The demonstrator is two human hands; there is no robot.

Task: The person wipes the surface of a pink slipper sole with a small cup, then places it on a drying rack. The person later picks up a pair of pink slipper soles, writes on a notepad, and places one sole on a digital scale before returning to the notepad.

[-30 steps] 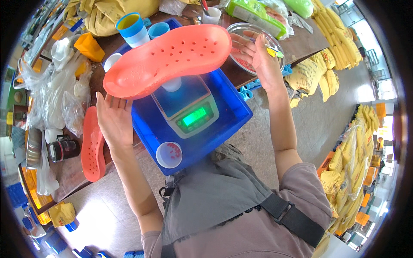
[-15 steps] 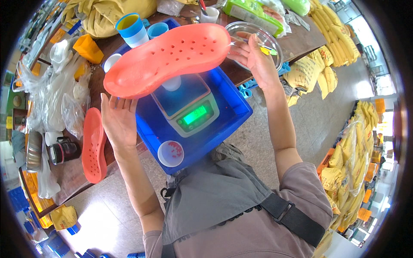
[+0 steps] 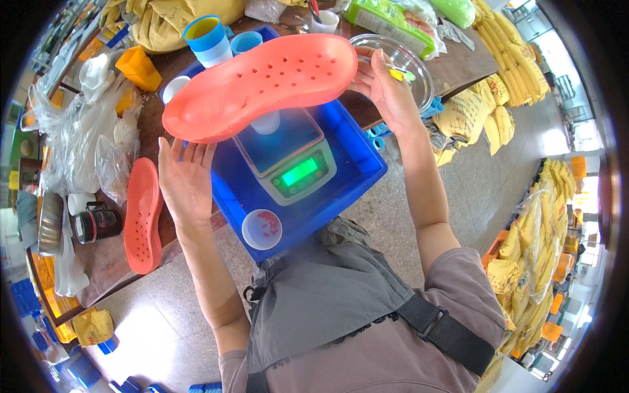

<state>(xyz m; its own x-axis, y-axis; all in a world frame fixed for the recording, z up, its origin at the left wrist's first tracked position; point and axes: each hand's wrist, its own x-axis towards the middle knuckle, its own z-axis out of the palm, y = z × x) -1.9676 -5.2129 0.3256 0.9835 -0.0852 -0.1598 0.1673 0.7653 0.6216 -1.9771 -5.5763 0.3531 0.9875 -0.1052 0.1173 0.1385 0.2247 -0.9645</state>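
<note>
Between my two hands, a coral-red shoe insole with small holes is held up above the blue tray. The fingertips of my left hand go behind its rounded left end; the thumb is stretched up beside it. At the holed right end, my right hand grips the edge, its fingers partly hidden behind the insole. Under it, a digital scale with a lit green display sits in the blue tray, a white cup partly hidden on its pan. A second coral insole lies on the table left of my left hand.
A white cup with red bits stands in the tray's near corner. Blue cups and a clear round bowl are beyond the insole. Plastic bags and a dark mug lie left. Yellow sacks are stacked right.
The insole stays held in both hands, at nearly the same height and tilt. Most of the scene has shifted only slightly in the picture.
</note>
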